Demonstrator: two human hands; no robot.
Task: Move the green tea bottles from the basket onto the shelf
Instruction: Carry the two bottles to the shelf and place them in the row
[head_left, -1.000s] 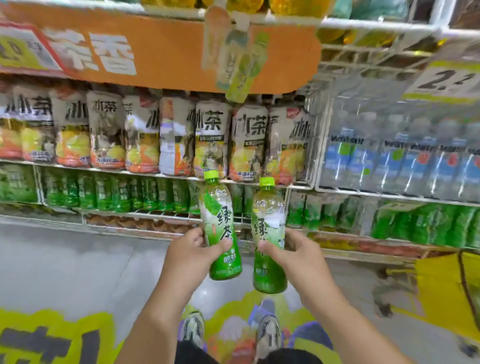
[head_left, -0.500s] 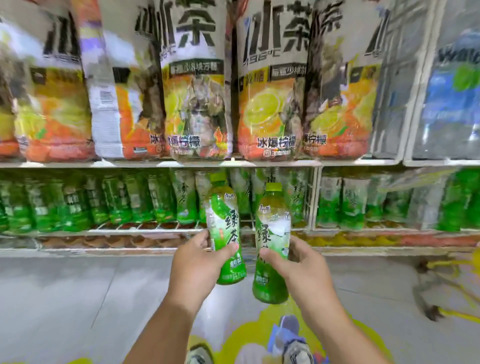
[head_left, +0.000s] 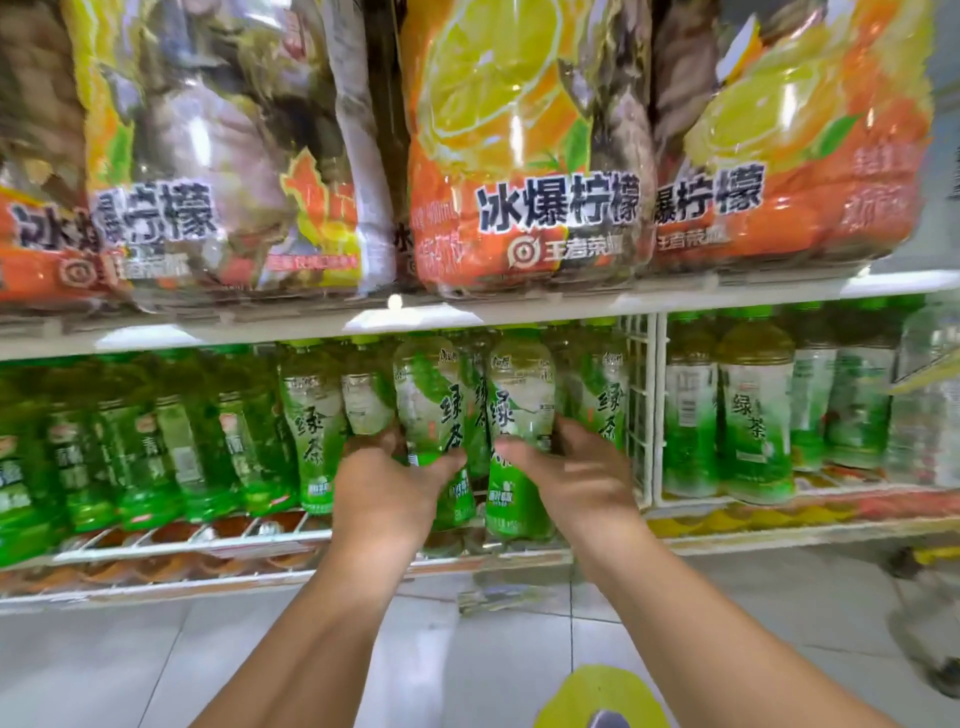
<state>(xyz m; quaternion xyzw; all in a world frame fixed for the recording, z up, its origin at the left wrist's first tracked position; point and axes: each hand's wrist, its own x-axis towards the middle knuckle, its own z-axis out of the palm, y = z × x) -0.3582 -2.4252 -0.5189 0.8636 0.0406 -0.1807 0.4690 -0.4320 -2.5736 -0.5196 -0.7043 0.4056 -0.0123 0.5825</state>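
**Inspector:** At the lower shelf (head_left: 291, 553), both hands are at the row of green stock. Left hand (head_left: 387, 491) has its fingers wrapped round the left bottle (head_left: 434, 410), thumb across the front label.

**Clerk:** And the other one?

**Inspector:** Right hand (head_left: 576, 488) grasps the right bottle (head_left: 519, 415) the same way, thumb on the label, fingers behind. Both bottles stand upright, side by side, almost touching.

**Clerk:** Are they on the shelf?

**Inspector:** Their caps sit just under the upper shelf (head_left: 467, 314), in line with the shelved bottles (head_left: 311, 415). Their bases are at the front edge of the wire rack; whether they rest on it I cannot tell, as the picture is blurred.

**Clerk:** Surroundings?

**Inspector:** White divider (head_left: 647, 405) just right of the right bottle, with more green tea beyond it. Orange lemon packs (head_left: 519, 156) fill the upper shelf. Basket is not clearly in view.
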